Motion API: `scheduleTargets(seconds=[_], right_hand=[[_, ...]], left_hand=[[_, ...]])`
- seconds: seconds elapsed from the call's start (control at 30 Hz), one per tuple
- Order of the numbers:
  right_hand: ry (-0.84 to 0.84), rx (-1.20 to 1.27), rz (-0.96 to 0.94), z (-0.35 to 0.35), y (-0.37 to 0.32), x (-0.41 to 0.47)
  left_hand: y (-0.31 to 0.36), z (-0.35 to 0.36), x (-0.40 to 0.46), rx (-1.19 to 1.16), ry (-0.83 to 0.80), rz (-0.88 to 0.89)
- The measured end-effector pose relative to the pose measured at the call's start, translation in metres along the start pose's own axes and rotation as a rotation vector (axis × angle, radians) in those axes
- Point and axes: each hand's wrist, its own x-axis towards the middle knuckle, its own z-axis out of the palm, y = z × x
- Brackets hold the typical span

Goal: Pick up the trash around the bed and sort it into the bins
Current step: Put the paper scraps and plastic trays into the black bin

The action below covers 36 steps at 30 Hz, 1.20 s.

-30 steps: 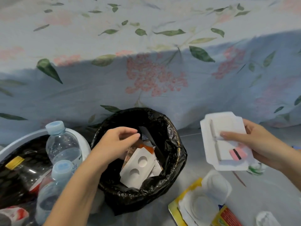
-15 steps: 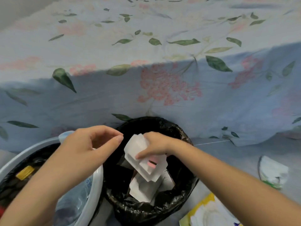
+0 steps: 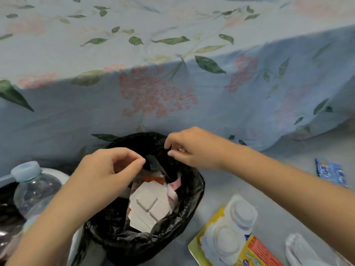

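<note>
A bin lined with a black bag (image 3: 194,191) stands on the floor against the bed. Inside it lies a white card packaging piece (image 3: 148,207) on top of other paper scraps, with a pink bit beside it. My left hand (image 3: 107,170) hovers over the bin's left rim, fingers loosely curled and holding nothing. Over the far rim is my right hand (image 3: 194,148), thumb and forefinger slightly apart right at the bag's edge, with nothing seen in it.
A white bin (image 3: 63,174) at the left holds plastic bottles (image 3: 33,191). On the floor to the right lie a yellow-backed blister pack (image 3: 232,225), a blue wrapper (image 3: 331,172) and a clear plastic piece (image 3: 300,250). The floral bed sheet (image 3: 172,93) hangs behind.
My right hand carried the white card packaging from the right over to the black bin and let it go; it now lies inside. My left hand stayed near the rim.
</note>
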Motion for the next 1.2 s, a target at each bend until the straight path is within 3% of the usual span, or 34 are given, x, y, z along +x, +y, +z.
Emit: scheduleTargets(seconds=[0.13,0.3,0.43,0.6,0.73,0.87,1.0,1.2], right_hand=[[0.008,-0.090,0.277,-0.024,0.073,-0.101],[-0.098,-0.033,0.719,0.015,0.153,-0.223],[-0.111,0.082,0.934,0.058,0.189,-0.295],[-0.131,0.191,1.087,0.114,0.219,-0.350],[-0.154,0.237,1.123,0.154,0.234,-0.371],[-0.047,0.258,1.239,0.178,0.249,-0.397],[-0.015,0.250,1.399,0.191,0.261,-0.425],[-0.050,0.230,1.472,0.213,0.264,-0.442]], left_hand=[[0.056,0.061,-0.001,0.047,-0.116,0.153],[0.110,0.185,0.008,0.169,-0.373,0.295],[0.113,0.272,0.020,0.339,-0.535,0.310],[0.091,0.330,0.033,0.593,-0.608,0.362],[0.070,0.352,0.051,0.660,-0.604,0.300],[0.055,0.360,0.058,0.671,-0.556,0.119],[0.032,0.379,0.054,0.684,-0.662,0.021],[0.037,0.387,0.037,0.500,-0.591,-0.072]])
